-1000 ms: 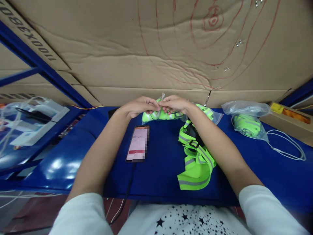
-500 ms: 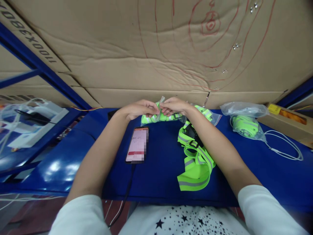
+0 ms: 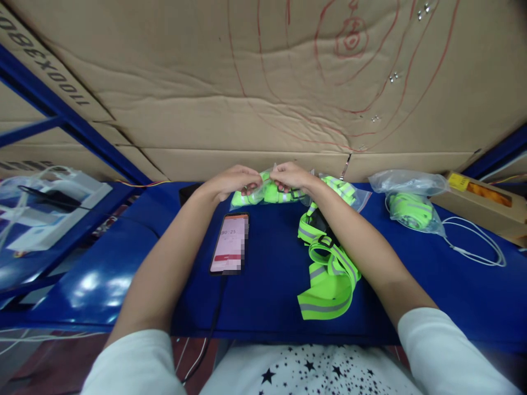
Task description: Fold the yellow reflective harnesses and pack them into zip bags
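At the back of the blue table, my left hand (image 3: 241, 182) and my right hand (image 3: 291, 176) pinch the edge of a clear plastic bag (image 3: 263, 192). Folded neon-green reflective straps show through the bag. Both hands have their fingers closed, a short gap apart. Beside my right forearm lies a loose neon-green reflective strap (image 3: 329, 296) with grey stripes and black buckles, partly under the arm. Another clear bag of green straps (image 3: 340, 189) rests just behind that forearm, partly hidden by it.
A phone (image 3: 228, 244) with a cable lies on the blue table (image 3: 272, 296). To the right are a bagged green roll (image 3: 411, 211), a white cable (image 3: 486, 263) and a cardboard box (image 3: 489, 203). White power strips (image 3: 61, 211) sit at left. A cardboard wall (image 3: 185, 126) stands behind.
My hands have shifted slightly; the bag edge that stood up between my fingers now sits lower and is stretched between them. The loose strap and the phone stay in place.
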`<state>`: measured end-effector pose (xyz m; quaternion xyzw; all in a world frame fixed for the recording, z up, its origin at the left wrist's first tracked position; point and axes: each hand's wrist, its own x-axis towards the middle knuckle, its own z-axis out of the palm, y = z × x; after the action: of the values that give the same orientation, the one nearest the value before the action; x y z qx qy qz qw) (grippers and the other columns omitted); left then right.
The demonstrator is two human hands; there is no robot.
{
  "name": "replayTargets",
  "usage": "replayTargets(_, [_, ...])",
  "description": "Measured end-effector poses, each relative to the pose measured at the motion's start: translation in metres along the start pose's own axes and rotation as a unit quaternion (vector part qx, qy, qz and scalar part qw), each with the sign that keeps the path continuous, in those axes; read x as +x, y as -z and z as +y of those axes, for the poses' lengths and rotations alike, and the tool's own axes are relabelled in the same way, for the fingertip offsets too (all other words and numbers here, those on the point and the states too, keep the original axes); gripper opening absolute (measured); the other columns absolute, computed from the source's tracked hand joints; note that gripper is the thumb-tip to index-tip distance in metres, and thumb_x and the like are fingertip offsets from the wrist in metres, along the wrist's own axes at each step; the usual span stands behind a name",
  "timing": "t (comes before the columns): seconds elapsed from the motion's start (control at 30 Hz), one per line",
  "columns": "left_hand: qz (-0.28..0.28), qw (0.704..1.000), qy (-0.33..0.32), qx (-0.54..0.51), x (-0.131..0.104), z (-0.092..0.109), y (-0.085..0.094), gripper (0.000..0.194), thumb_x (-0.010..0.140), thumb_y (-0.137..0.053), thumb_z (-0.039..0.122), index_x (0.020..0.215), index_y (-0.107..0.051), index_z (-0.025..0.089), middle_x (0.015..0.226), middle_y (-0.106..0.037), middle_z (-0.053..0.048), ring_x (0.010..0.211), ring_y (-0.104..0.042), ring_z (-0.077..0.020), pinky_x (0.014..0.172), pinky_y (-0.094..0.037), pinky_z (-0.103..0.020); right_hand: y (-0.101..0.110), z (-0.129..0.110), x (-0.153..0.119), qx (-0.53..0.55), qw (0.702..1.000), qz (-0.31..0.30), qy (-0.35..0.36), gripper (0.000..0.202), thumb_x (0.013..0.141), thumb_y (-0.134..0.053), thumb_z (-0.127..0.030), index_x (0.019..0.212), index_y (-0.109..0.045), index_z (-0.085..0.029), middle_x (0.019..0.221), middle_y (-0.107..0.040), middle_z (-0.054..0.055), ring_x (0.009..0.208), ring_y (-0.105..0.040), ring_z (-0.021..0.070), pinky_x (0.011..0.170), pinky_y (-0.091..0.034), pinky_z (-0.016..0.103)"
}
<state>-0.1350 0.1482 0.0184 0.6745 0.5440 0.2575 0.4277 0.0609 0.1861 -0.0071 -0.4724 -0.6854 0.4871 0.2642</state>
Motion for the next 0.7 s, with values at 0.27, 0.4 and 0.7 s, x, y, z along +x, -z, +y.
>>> replayTargets(0.27, [0.314,0.946,-0.079,-0.029,0.003,-0.008,0.035,0.021,0.082,-0.063,0.014,0.063,-0.057,0.017,0.055,-0.051,0.005,0.056,-0.044,-0.0091,0.056,-0.033,-0.023,0.001,-0.009,-0.006,0.013,0.997,0.035,0.062,0.022,0.091,-0.065,-0.024,0.072,-0.057,-0.018,0.065,-0.059,-0.005,0.058,-0.052,0.0075,0.05,-0.036,0.018])
replayTargets(0.4, [0.364,0.909,-0.135,-0.151,0.004,-0.002,0.04,0.019,0.089,-0.054,0.016,0.071,-0.05,0.02,0.061,-0.046,0.005,0.059,-0.048,-0.0087,0.063,-0.045,-0.023,0.0,-0.008,-0.009,0.083,0.993,-0.063,0.054,0.03,0.102,-0.058,-0.044,0.093,-0.067,-0.017,0.095,-0.075,0.006,0.078,-0.07,0.0133,0.064,-0.058,0.021])
replayTargets(0.7, [0.256,0.871,-0.16,-0.387,0.012,-0.002,0.042,0.01,0.084,-0.052,0.022,0.075,-0.047,0.022,0.075,-0.063,-0.003,0.076,-0.067,-0.0153,0.081,-0.062,-0.03,0.01,-0.005,0.004,0.265,0.958,0.102,0.033,0.03,0.1,-0.063,-0.048,0.104,-0.062,-0.018,0.113,-0.073,0.009,0.103,-0.071,0.0156,0.082,-0.061,0.023])
